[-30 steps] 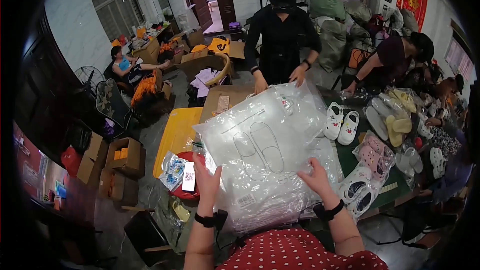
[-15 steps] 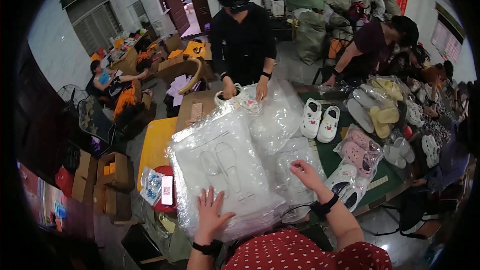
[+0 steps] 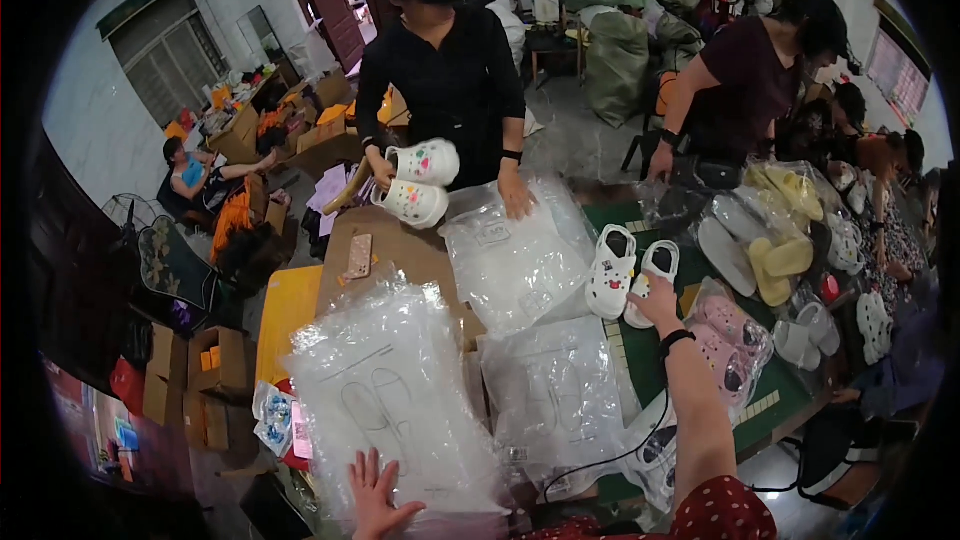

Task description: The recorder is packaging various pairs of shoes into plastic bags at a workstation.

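"Left hand point(image 3: 375, 495)?"
"Spread open on the plastic bags point(image 3: 400, 380); clear packets point(image 3: 550, 385) lie between the hands."
"Right hand point(image 3: 657, 306)?"
"On a white clog point(image 3: 660, 258), grip unclear; pink clogs point(image 3: 732, 316) beside its wrist."

Right of centre, 2 clogs point(image 3: 608, 288) are white with multicoloured charms, over a dark green mat point(image 3: 648, 358). Lower right, the sleeve point(image 3: 722, 517) is red, white-dotted. Lower left of centre, clear bags point(image 3: 400, 360) carry dark shoe outlines. Middle right, slippers point(image 3: 788, 257) are yellow.
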Motion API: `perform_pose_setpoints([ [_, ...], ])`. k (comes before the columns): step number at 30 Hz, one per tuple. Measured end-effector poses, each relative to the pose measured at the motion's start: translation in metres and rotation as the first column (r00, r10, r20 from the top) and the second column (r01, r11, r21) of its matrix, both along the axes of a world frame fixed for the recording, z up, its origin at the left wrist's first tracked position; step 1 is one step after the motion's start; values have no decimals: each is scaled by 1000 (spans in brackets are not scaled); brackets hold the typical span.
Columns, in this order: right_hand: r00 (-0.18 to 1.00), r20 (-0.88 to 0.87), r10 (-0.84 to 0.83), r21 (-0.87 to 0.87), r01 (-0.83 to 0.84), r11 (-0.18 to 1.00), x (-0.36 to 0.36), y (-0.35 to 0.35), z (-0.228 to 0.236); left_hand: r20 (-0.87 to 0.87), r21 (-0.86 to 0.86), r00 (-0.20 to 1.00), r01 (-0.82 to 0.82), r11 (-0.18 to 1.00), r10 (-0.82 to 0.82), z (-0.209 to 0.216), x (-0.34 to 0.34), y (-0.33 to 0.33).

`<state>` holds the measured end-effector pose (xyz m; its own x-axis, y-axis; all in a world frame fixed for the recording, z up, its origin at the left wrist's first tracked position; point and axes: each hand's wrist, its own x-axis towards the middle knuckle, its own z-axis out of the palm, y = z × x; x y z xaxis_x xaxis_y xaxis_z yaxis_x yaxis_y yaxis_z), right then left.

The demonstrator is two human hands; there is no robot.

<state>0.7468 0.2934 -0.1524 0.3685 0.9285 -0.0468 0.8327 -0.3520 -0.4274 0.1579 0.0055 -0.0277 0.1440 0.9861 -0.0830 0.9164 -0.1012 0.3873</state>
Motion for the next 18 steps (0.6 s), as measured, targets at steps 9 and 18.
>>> perform_pose_setpoints([
  [9, 998, 60, 22, -241, -7, 970, 32, 82, -34, -60, -91, 997, 35, 995, -41, 15, 15, 17],
  [18, 978, -42, -207, -136, 199, 970, 35, 60, -47, -119, -81, 991, 43, 996, -52, 18, 20, 14],
])
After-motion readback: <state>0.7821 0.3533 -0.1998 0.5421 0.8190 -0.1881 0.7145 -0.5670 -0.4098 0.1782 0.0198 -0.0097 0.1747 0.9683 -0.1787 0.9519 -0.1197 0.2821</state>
